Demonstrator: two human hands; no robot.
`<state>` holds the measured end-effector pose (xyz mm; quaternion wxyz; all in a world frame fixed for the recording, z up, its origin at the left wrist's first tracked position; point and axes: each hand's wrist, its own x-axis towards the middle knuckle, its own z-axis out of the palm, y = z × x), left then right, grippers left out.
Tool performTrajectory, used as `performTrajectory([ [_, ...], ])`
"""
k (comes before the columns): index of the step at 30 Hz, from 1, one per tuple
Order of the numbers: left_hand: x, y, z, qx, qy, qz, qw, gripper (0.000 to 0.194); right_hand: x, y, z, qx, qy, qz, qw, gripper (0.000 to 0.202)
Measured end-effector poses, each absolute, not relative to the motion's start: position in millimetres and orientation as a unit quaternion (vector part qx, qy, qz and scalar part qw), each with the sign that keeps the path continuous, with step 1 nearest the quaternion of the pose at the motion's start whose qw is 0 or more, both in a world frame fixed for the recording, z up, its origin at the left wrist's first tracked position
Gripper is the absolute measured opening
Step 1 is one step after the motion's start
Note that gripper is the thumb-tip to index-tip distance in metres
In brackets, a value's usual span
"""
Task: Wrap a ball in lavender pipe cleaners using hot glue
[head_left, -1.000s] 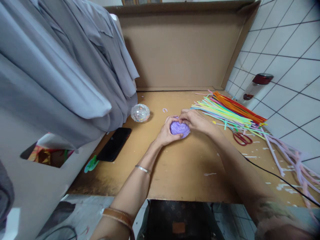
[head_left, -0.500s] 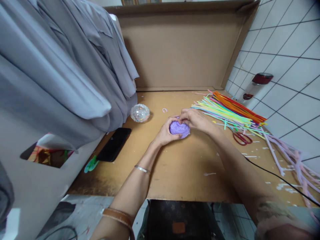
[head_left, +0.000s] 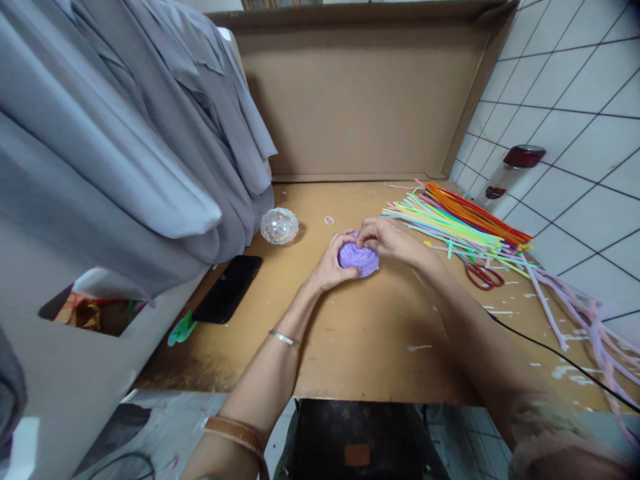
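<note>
A round purple coil of pipe cleaner (head_left: 361, 261), wound in rings, is held just above the middle of the table. My left hand (head_left: 334, 264) curls around its left side, with the thumb along the near edge and the fingers at the far edge. At the coil's upper edge, the fingertips of my right hand (head_left: 383, 237) are pinched together on it. What lies right under those fingertips is hidden. A small curved piece of pale pipe cleaner (head_left: 329, 220) lies beyond my left hand.
A clear faceted ball (head_left: 279, 226) and a black phone (head_left: 228, 289) lie to the left, with a green clip (head_left: 183, 329) nearby. Colourful pipe cleaners (head_left: 450, 217), red-handled scissors (head_left: 484, 275) and a black cable (head_left: 560, 350) are right. A clear red-lidded bottle (head_left: 506, 177) stands by the tiles.
Almost nothing differs. Both hands stay on the purple coil in the same place, and the whole view has shifted very slightly.
</note>
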<state>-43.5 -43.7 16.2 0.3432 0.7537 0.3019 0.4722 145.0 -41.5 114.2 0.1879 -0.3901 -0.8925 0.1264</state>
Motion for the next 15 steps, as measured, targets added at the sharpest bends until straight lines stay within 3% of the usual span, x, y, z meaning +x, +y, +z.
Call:
performTrajectory([
  [15, -45.0, -41.4, 13.7, 0.759, 0.302, 0.468, 0.336, 0.063, 144.0, -50.1, 122.9, -0.424, -0.875, 0.154, 0.174, 0.017],
])
